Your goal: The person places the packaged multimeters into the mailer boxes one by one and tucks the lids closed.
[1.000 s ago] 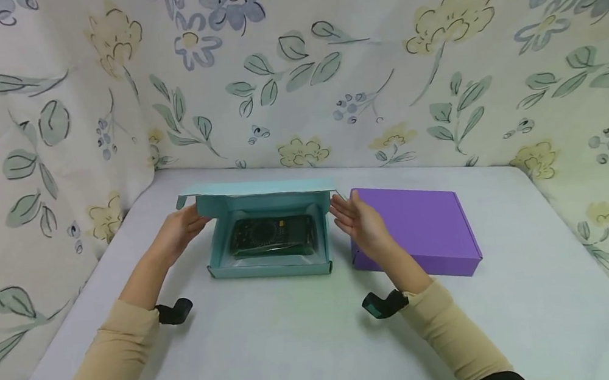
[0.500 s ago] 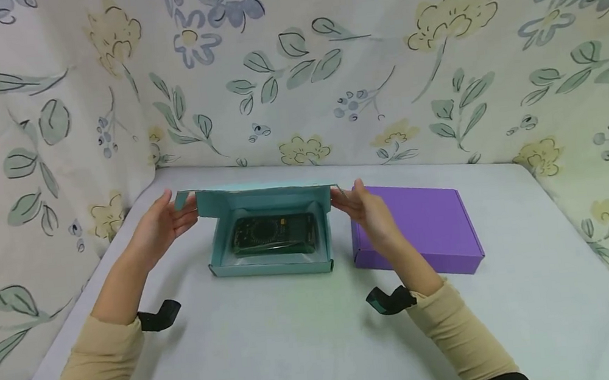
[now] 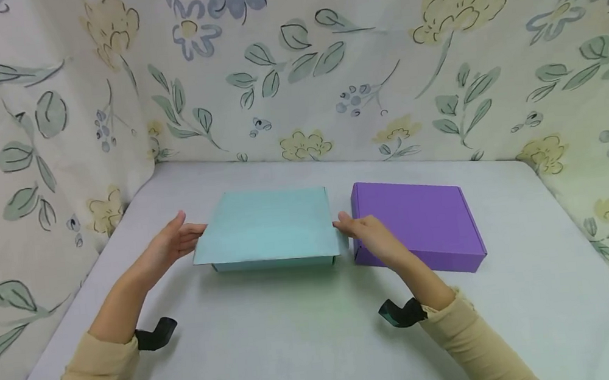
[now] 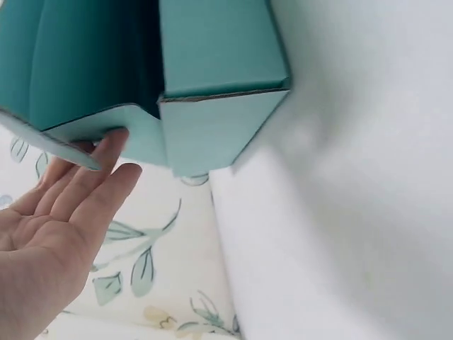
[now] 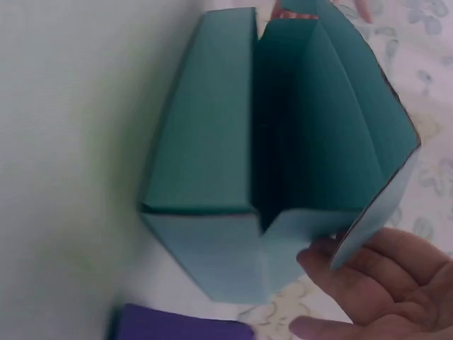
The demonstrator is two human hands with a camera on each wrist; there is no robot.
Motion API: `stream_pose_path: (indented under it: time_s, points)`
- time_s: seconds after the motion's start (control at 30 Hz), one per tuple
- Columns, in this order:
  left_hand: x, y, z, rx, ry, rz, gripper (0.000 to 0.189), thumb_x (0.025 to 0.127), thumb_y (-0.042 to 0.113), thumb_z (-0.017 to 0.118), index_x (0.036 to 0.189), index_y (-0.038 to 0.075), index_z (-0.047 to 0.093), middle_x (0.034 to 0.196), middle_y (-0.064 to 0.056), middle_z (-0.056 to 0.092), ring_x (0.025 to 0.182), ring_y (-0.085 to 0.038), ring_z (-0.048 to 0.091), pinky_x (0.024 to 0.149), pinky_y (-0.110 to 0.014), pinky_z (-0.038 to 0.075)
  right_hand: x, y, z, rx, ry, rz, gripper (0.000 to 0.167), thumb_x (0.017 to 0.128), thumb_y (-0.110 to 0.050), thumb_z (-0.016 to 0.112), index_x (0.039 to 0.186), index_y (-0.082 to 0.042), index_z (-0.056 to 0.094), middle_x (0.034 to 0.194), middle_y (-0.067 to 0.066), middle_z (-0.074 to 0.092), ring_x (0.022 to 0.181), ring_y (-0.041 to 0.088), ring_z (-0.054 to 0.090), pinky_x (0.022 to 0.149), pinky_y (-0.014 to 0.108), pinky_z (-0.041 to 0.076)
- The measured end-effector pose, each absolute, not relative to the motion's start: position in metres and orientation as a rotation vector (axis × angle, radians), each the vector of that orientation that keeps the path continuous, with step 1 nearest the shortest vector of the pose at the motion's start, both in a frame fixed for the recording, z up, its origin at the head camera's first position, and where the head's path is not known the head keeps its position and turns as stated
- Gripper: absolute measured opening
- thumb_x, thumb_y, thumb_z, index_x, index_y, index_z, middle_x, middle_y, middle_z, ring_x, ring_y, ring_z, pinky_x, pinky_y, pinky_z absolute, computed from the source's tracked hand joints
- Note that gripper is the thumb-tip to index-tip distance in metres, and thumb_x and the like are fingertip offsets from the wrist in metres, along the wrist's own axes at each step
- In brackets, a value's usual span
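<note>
A light teal cardboard box point(image 3: 271, 224) sits on the table with its lid lowered most of the way. The lid's front flap juts past the front wall, and a gap under the lid shows in both wrist views. My left hand point(image 3: 169, 247) is at the left side, its fingers point(image 4: 88, 184) straight and touching the side flap. On the right, my right hand point(image 3: 372, 237) touches the other side flap with extended fingers point(image 5: 347, 273). What lies inside the box is hidden by the lid and shadow.
Just right of the teal box, a closed purple box point(image 3: 415, 222) stands close to my right hand. Floral fabric point(image 3: 293, 69) hangs behind and along the sides of the white table point(image 3: 275, 339). Each wrist wears a small black camera mount point(image 3: 156, 334).
The teal lid has swung down toward me and covers the dark, plastic-wrapped device seen in the box earlier. Both hands have come nearer along with it.
</note>
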State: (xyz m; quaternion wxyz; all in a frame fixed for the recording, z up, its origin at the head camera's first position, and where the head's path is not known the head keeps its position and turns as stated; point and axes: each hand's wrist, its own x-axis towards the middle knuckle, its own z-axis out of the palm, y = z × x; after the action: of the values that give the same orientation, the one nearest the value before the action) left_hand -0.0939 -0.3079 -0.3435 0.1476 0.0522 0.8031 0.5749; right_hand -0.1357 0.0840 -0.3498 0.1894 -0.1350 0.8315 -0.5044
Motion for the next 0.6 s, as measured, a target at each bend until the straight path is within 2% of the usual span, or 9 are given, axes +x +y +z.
stream_pose_path:
  time_s: [0.1,0.17,0.3,0.43,0.6]
  points:
    - [-0.093,-0.302,-0.351,0.131,2.283,1.618,0.086,0.101,0.058,0.014,0.143,-0.015,0.032,0.149,-0.03,0.033,0.14,-0.041,0.029,0.116,-0.052,0.02,-0.136,0.081,-0.359,-0.341,2.379,-1.339,0.063,0.103,-0.05,0.035,0.138,0.0,0.052,0.145,0.018,0.044,0.139,0.033,0.034,0.114,0.053,0.024]
    - [-0.096,-0.299,-0.353,0.136,2.266,1.631,0.085,0.102,0.057,0.014,0.144,-0.016,0.028,0.151,-0.032,0.028,0.141,-0.045,0.022,0.116,-0.056,0.015,-0.137,0.079,-0.362,-0.318,2.392,-1.327,0.062,0.104,-0.049,0.035,0.138,0.0,0.052,0.147,0.018,0.042,0.141,0.034,0.03,0.115,0.054,0.023]
    - [-0.101,-0.295,-0.356,0.13,2.277,1.664,0.085,0.102,0.056,0.014,0.146,-0.017,0.021,0.153,-0.033,0.021,0.142,-0.047,0.016,0.116,-0.057,0.012,-0.137,0.074,-0.364,-0.302,2.404,-1.312,0.065,0.103,-0.051,0.034,0.139,0.0,0.051,0.147,0.018,0.042,0.141,0.035,0.029,0.114,0.055,0.023]
    - [-0.104,-0.295,-0.358,0.12,2.299,1.649,0.083,0.103,0.054,0.015,0.147,-0.016,0.02,0.154,-0.032,0.02,0.143,-0.045,0.014,0.116,-0.056,0.012,-0.136,0.07,-0.365,-0.285,2.41,-1.293,0.064,0.104,-0.049,0.034,0.139,0.001,0.05,0.147,0.019,0.042,0.14,0.036,0.032,0.113,0.055,0.026]
    - [-0.105,-0.296,-0.362,0.14,2.317,1.607,0.079,0.104,0.052,0.016,0.147,-0.014,0.023,0.155,-0.029,0.02,0.145,-0.042,0.012,0.116,-0.056,0.013,-0.134,0.068,-0.365,-0.264,2.464,-1.231,0.065,0.104,-0.047,0.037,0.136,0.007,0.052,0.141,0.023,0.048,0.132,0.035,0.044,0.106,0.052,0.038]
